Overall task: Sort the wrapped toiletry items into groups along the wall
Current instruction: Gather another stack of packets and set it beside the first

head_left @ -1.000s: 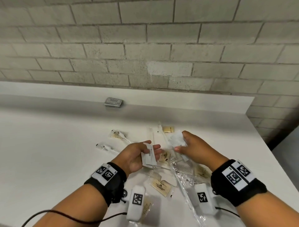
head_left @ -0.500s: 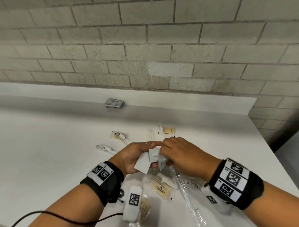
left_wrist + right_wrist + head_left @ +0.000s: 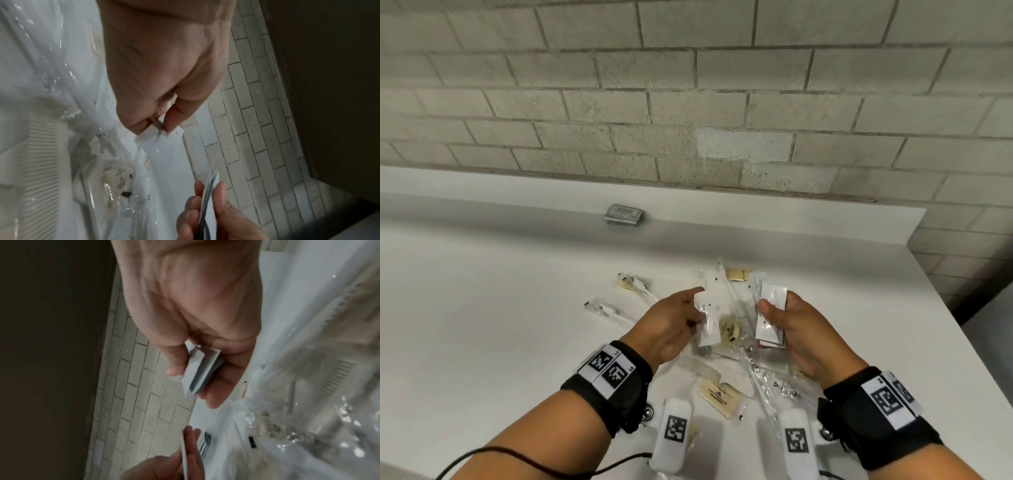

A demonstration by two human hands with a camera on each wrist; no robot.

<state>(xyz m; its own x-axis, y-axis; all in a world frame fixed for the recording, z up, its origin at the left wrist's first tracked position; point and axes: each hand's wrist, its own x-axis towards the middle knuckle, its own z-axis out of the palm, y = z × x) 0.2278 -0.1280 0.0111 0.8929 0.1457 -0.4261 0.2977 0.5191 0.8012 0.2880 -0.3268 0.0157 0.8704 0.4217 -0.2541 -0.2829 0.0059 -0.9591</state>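
We see the left hand [image 3: 671,325] pinching one white sachet [image 3: 707,322] between thumb and fingers, the right hand [image 3: 796,330] gripping a stack of white sachets [image 3: 770,315], thumb pressed on top. Both are above the loose wrapped pile [image 3: 722,394] on the white counter [image 3: 500,325]; a grey packet stack [image 3: 625,215] sits by the wall.

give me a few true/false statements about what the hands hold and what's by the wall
1. The right hand holds a stack of white packets. True.
2. The left hand is empty. False: it pinches a white packet.
3. A grey stack sits at the wall. True.
4. The two hands touch each other. False: they are apart, over the pile.
5. Wrapped combs lie on the counter below the hands. True.
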